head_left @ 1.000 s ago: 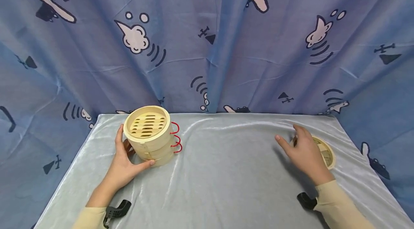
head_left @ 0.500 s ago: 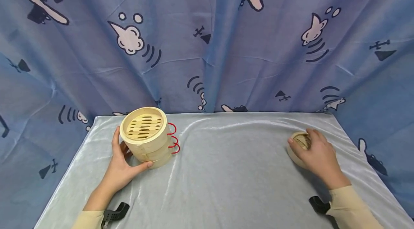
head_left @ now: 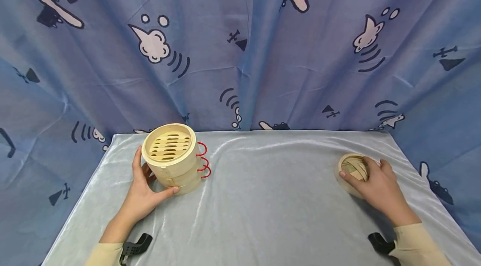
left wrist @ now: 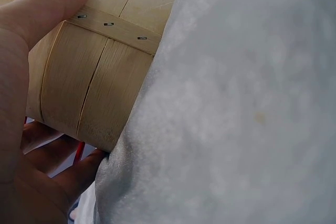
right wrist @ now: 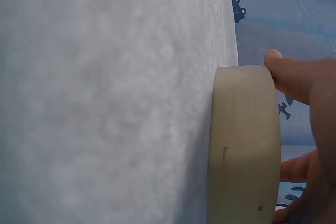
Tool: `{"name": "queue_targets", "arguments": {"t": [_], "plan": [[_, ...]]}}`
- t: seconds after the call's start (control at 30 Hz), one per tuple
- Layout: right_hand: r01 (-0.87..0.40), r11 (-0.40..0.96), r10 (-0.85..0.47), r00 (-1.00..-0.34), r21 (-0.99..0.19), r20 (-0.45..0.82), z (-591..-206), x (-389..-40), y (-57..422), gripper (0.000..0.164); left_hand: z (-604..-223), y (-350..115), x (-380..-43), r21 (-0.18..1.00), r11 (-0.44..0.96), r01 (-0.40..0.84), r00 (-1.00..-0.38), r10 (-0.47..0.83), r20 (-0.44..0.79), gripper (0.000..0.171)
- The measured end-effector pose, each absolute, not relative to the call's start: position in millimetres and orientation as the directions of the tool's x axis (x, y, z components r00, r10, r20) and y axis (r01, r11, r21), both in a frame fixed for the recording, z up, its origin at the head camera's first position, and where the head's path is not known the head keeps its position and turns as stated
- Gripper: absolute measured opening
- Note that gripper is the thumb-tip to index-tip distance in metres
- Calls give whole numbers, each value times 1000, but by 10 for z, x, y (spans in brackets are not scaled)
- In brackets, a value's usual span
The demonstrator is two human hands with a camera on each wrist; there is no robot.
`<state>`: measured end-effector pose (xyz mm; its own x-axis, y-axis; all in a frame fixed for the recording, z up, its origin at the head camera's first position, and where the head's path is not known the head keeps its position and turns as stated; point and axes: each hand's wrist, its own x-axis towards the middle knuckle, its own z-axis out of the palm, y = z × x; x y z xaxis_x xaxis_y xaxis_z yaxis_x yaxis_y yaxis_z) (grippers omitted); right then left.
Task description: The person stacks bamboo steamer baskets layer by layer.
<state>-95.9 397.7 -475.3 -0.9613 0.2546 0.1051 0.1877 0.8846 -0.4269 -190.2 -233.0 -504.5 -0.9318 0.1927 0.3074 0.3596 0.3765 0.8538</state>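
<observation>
At the table's left side, a bamboo steamer stack [head_left: 170, 157] stands with a slatted tier facing up and red loops on its right side. My left hand [head_left: 140, 193] holds it low, thumb on the near wall and fingers around the far left side. In the left wrist view, the stapled steamer wall [left wrist: 100, 72] shows between thumb and fingers. At the right, my right hand [head_left: 381, 184] grips a round woven bamboo lid [head_left: 353, 167], thumb at its left rim and fingers curled over the top. The right wrist view shows the lid's side wall [right wrist: 244, 140]; the fingertips are partly hidden.
A grey velvet cloth [head_left: 263, 203] covers the table, lightly creased. Behind it hangs a blue printed curtain [head_left: 210, 49], meeting the table's far edge. Black wrist devices [head_left: 137, 245] sit under both forearms.
The lid has shifted left, and my right hand now sits over its right part with the thumb at its left rim. My left hand and the steamer stack have stayed in place.
</observation>
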Motion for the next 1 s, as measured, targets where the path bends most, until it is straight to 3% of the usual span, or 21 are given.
{"name": "queue_targets", "arguments": {"t": [0.33,0.63,1.0], "plan": [[194,913,218,-976,-359,26,-4752,-934,3991,117,-5019,-2333,-1948,851,385,357,-933,198,301,158],[206,911,218,-976,-359,-6,-4775,-922,4010,119,-5039,-2322,-1923,857,374,356,-933,198,301,157],[182,911,214,-976,-370,47,-4738,-988,3998,113,-5038,-2333,-1913,860,368,353,-934,193,301,157]]}}
